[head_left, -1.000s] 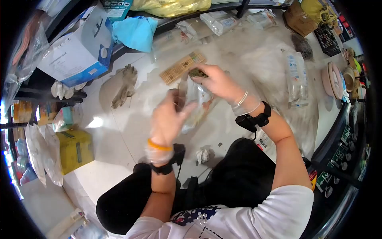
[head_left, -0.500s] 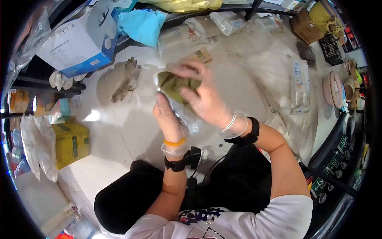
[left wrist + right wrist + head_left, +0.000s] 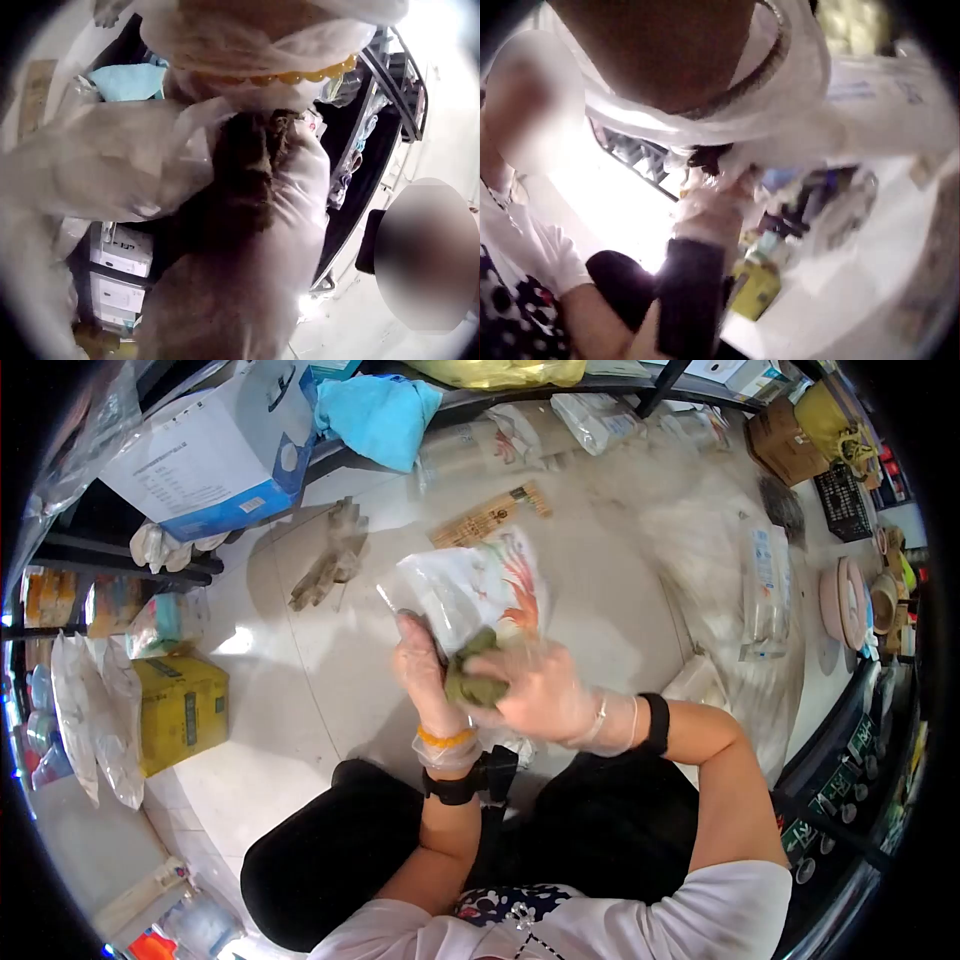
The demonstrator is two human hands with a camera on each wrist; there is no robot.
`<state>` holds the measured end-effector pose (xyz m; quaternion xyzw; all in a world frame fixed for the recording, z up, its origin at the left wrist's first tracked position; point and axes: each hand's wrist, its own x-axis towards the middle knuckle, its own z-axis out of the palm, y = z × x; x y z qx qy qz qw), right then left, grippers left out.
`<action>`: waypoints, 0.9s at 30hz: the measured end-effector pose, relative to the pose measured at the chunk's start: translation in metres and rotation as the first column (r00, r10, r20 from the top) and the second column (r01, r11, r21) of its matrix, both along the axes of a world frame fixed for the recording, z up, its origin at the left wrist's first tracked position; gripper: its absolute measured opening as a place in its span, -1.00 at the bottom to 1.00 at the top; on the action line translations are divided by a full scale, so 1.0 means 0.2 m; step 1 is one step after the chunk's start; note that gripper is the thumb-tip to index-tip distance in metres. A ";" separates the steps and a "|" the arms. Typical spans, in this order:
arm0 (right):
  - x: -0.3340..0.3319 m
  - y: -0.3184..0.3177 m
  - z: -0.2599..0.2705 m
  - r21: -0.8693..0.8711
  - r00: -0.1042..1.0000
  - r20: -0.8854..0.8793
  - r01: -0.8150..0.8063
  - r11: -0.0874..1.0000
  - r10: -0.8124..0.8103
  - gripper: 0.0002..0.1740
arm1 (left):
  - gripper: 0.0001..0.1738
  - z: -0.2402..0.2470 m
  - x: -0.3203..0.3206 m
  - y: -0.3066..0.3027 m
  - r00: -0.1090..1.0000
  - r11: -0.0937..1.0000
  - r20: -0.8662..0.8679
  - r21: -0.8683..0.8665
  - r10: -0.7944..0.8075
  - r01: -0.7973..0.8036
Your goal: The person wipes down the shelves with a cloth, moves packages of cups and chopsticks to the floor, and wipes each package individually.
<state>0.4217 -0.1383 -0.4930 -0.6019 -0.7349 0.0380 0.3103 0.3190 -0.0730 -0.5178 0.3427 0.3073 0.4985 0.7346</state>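
Note:
Both hands wear thin clear plastic gloves and meet in front of the lap. An olive-green, soft cloth-like bundle [image 3: 468, 678] lies between them; its exact kind cannot be told. My right hand [image 3: 545, 695], blurred, curls its fingers over the bundle from the right. With thumb upward, my left hand [image 3: 428, 685] holds the bundle's left side and the edge of a clear-and-white plastic bag [image 3: 460, 590] printed with a red-orange feathery figure. That bag spreads forward beyond the hands. In the left wrist view, the bundle [image 3: 251, 169] looks dark brown among the gloved fingers.
Ahead on the floor lies a printed bamboo-coloured strip [image 3: 490, 515]. Grey-brown gloves [image 3: 330, 560] lie to the left, near a yellow box [image 3: 182, 710] and a white-and-blue carton [image 3: 215, 455]. Plastic sheeting [image 3: 690, 550] and a packaged pack [image 3: 765, 590] spread to the right.
The green bundle, raised and spread between the hands half a second ago, is now bunched lower, toward the body. My right hand moved down with it. The printed bag now spreads forward beyond the hands.

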 end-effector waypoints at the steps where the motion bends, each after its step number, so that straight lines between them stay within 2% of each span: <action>1: 0.02 0.06 0.02 0.057 0.999 0.037 0.025 0.998 -0.027 -0.71 | -0.46 -0.02 -0.01 0.00 0.999 0.999 0.026 -0.002 -0.038 0.038; 2: 0.02 0.16 0.01 0.139 0.998 -0.047 0.059 0.989 -0.053 -0.76 | -0.45 -0.04 -0.02 -0.01 0.999 0.999 0.021 0.015 -0.044 0.044; 3: 0.02 0.25 0.05 0.068 0.985 -0.028 0.169 0.983 -0.168 -0.76 | -0.44 0.01 0.01 -0.02 0.998 0.999 -0.057 -0.044 0.019 -0.022; 5: 0.07 0.42 0.07 -0.162 0.979 -0.012 0.199 0.967 -0.203 -0.74 | -0.45 -0.07 0.01 -0.07 0.991 1.000 -0.131 0.009 0.028 -0.028; 6: 0.07 0.40 0.07 -0.180 0.986 0.000 0.164 0.970 -0.167 -0.74 | -0.45 -0.10 0.00 -0.08 0.990 0.999 -0.138 0.035 0.030 -0.026; 8: 0.05 0.34 0.06 -0.211 0.996 0.026 0.094 0.973 -0.090 -0.75 | -0.46 -0.12 -0.01 -0.07 1.000 0.996 -0.021 0.085 0.018 -0.016; 10: 0.00 0.19 -0.05 0.008 0.999 -0.037 -0.011 1.000 0.011 -0.74 | -0.48 -0.04 -0.02 -0.02 0.999 0.996 0.041 0.084 0.011 -0.015; 12: -0.03 0.13 -0.08 0.109 0.994 -0.102 -0.034 0.994 0.045 -0.74 | -0.50 -0.01 -0.04 -0.02 0.999 0.996 0.036 0.092 0.005 -0.008; 14: -0.01 0.12 -0.06 0.096 0.988 -0.157 0.016 0.995 -0.001 -0.74 | -0.50 -0.10 -0.05 0.00 1.000 0.994 -0.020 0.103 0.022 -0.020; 17: 0.08 0.31 0.01 -0.219 0.976 -0.183 0.080 0.972 -0.121 -0.72 | -0.50 -0.09 0.00 -0.05 0.999 0.999 -0.023 0.025 0.036 -0.036; 18: 0.09 0.37 0.08 -0.471 0.952 -0.218 0.092 0.878 -0.217 -0.69 | -0.50 -0.05 0.03 -0.07 0.998 0.998 -0.040 -0.017 0.055 -0.056; 21: 0.04 0.20 0.01 -0.149 0.997 0.050 0.069 0.986 -0.062 -0.68 | -0.48 -0.24 -0.04 -0.04 0.928 0.958 -0.351 0.284 0.128 -0.025; 23: 0.01 0.15 -0.10 0.076 0.997 -0.072 0.007 0.997 -0.001 -0.69 | -0.47 -0.14 -0.01 -0.01 1.000 0.986 0.017 0.164 -0.017 0.014; 24: 0.02 0.17 -0.11 -0.024 0.996 -0.075 0.037 0.999 -0.039 -0.69 | -0.47 -0.12 0.00 0.00 0.975 0.993 0.211 0.111 -0.072 0.049; 25: 0.04 0.20 -0.09 -0.126 0.994 -0.077 0.070 0.990 -0.080 -0.70 | -0.45 -0.15 0.01 0.00 0.990 0.998 0.139 -0.068 -0.009 0.018; 26: 0.08 0.26 -0.06 -0.194 0.985 -0.147 0.066 0.979 -0.095 -0.70 | -0.46 -0.16 0.04 -0.04 0.995 0.997 -0.081 -0.035 0.063 -0.066; 27: 0.10 0.33 -0.03 -0.281 0.973 -0.197 0.062 0.958 -0.121 -0.68 | -0.44 -0.16 0.06 -0.07 0.980 0.992 -0.165 -0.053 0.107 -0.118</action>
